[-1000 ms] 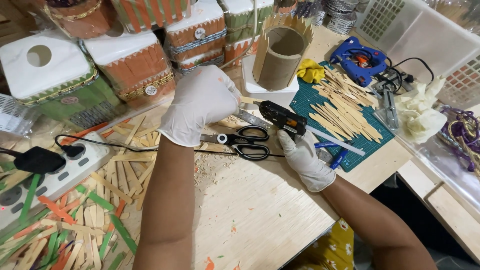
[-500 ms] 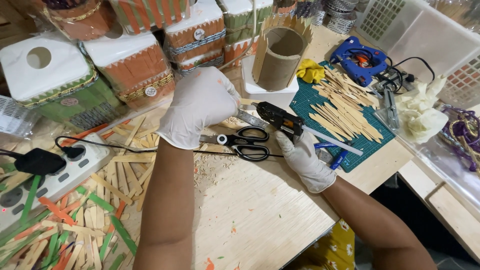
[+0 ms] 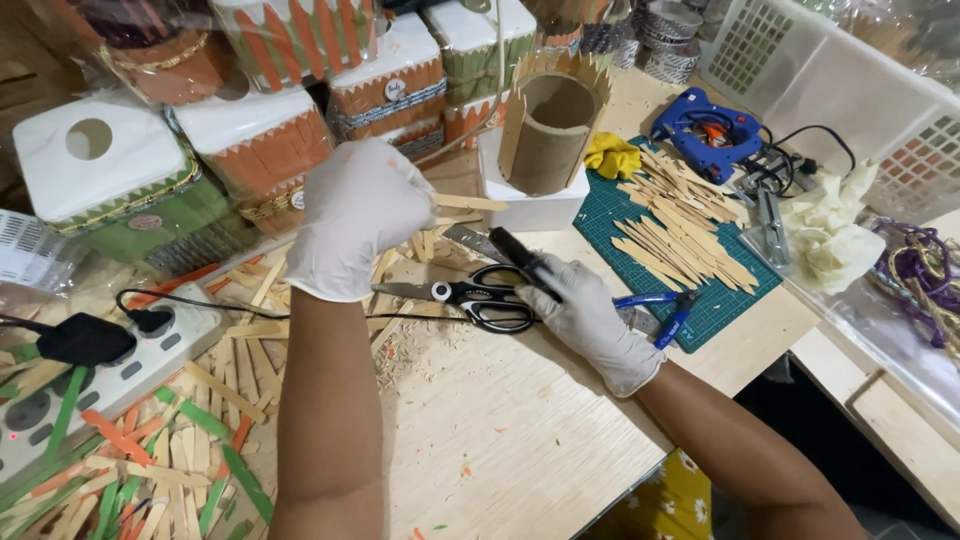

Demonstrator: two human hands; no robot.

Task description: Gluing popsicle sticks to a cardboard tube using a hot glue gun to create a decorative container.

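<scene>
**Kid:** Did anything move since the picture before?

**Helper:** Only a little. Both gloved hands stayed in about the same spots. The left hand [image 3: 358,215] still sits curled up in the middle of the frame.

**Kid:** What is it holding?

**Helper:** Its fingers are pinched on a wooden stick [image 3: 470,202]. That stick lies flat and points to the right, toward the cardboard tube [image 3: 545,130] on its white block [image 3: 520,205].

**Kid:** And the other hand?

**Helper:** The right hand [image 3: 590,320] is just right of middle, closed around a black cutter [image 3: 525,262]. The cutter's long side slants up to the left, so its tip points at the stick. The stick is up and left of this hand, near but not touching.

**Kid:** What lies between them?

**Helper:** Black scissors [image 3: 470,297] on the table, just under the cutter. More sticks [image 3: 680,230] lie on the green mat [image 3: 715,315] at the right, and a blue glue gun [image 3: 705,135] is at the upper right.
</scene>
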